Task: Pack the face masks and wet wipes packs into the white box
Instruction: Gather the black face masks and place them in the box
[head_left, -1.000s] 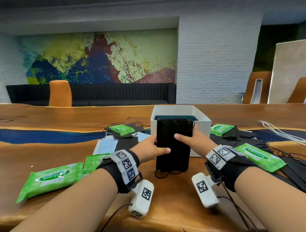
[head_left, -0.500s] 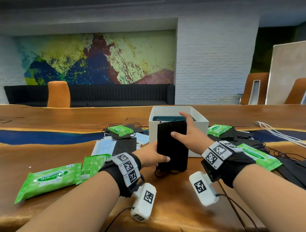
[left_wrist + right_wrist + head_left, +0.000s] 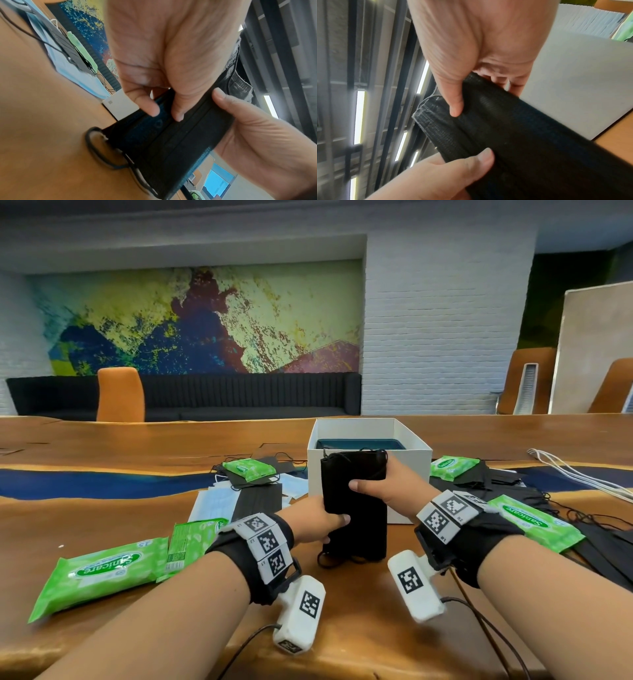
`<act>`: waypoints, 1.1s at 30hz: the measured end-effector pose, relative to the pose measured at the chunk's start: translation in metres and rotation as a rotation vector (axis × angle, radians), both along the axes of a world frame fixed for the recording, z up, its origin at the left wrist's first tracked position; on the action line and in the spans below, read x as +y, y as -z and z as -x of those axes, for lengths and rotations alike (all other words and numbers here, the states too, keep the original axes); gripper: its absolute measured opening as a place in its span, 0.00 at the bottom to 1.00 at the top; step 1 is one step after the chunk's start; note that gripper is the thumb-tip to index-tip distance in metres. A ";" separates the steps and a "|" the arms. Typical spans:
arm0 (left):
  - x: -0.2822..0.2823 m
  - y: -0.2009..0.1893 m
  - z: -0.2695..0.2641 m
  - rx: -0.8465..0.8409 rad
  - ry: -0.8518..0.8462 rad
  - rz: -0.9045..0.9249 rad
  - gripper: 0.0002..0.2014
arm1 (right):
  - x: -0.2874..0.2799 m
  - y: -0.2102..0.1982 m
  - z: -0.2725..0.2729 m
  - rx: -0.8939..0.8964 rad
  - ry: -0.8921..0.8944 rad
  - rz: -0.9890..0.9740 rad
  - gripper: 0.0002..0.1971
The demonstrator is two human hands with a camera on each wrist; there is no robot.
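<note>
The person is holding a stack of black face masks [image 3: 354, 508] upright on the wooden worktop [image 3: 359, 621], its lower end resting on the surface just in front of the white box [image 3: 368, 460]. The left hand [image 3: 317, 520] is grasping the stack's lower left edge, thumb across the front face. The right hand [image 3: 387, 486] is gripping the upper right edge, thumb pressing the front and fingers wrapped behind. Both grips are closed on the stack. Ear loops [image 3: 337, 559] are trailing loose at the base.

Judgement: the step in hand appears to be squaring the stack before lowering it into the box, where a dark teal item [image 3: 359, 444] is already sitting. To do it well, both hands should be keeping even pressure so that no layers fan out, and the loops should be gathered clear of the rim.

Green wet wipes packs [image 3: 99, 575] and further loose masks [image 3: 236, 501] are lying on both sides, not yet packed.
</note>
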State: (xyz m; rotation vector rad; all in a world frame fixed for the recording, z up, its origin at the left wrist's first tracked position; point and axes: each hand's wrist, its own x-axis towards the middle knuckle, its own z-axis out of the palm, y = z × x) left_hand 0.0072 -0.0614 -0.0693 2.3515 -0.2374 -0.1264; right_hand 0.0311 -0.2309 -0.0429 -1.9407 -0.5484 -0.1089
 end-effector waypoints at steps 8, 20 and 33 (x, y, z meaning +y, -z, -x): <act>0.002 -0.007 0.001 -0.022 -0.033 0.413 0.17 | -0.016 0.013 0.001 0.147 -0.043 0.244 0.10; 0.017 -0.037 0.014 -0.065 -0.064 0.767 0.06 | -0.030 0.004 0.000 0.190 -0.027 -0.280 0.09; 0.042 -0.075 0.023 -0.049 -0.085 0.572 0.08 | -0.048 -0.018 0.005 0.227 -0.054 -0.164 0.07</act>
